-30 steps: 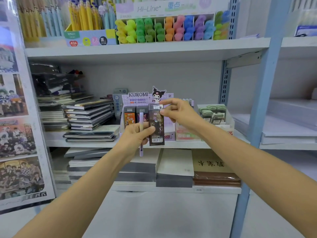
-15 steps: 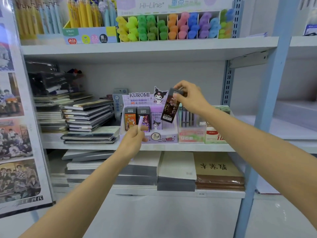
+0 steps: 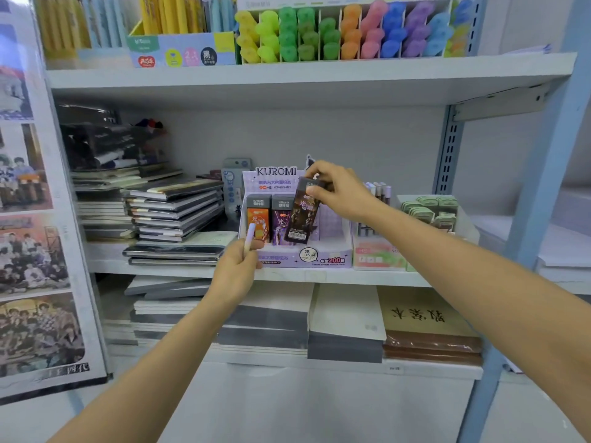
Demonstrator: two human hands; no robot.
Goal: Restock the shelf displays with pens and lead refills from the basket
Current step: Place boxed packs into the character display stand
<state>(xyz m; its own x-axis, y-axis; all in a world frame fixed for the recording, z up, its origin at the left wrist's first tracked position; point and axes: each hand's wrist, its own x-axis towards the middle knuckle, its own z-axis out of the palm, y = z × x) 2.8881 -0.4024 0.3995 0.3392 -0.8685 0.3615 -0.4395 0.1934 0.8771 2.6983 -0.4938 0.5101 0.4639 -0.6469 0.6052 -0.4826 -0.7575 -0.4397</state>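
A purple Kuromi display box (image 3: 307, 257) stands on the middle shelf (image 3: 335, 278). Inside it stand an orange lead refill pack (image 3: 257, 223) and a purple one (image 3: 281, 223). My right hand (image 3: 339, 190) pinches the top of a dark brown lead refill pack (image 3: 302, 215), which is tilted and reaches down into the box beside the purple pack. My left hand (image 3: 236, 270) grips a pale lilac pen (image 3: 248, 238) in front of the box's left corner, tip upward. The basket is not in view.
Stacked notebooks (image 3: 172, 215) fill the shelf's left side. A pink pen box (image 3: 377, 254) and a tray of green packs (image 3: 428, 211) stand right of the display. Highlighters (image 3: 351, 33) line the upper shelf. A blue upright (image 3: 524, 219) bounds the right.
My right hand has lowered the dark pack from above the display down into the box. My left hand with the pen has stayed by the box's front left.
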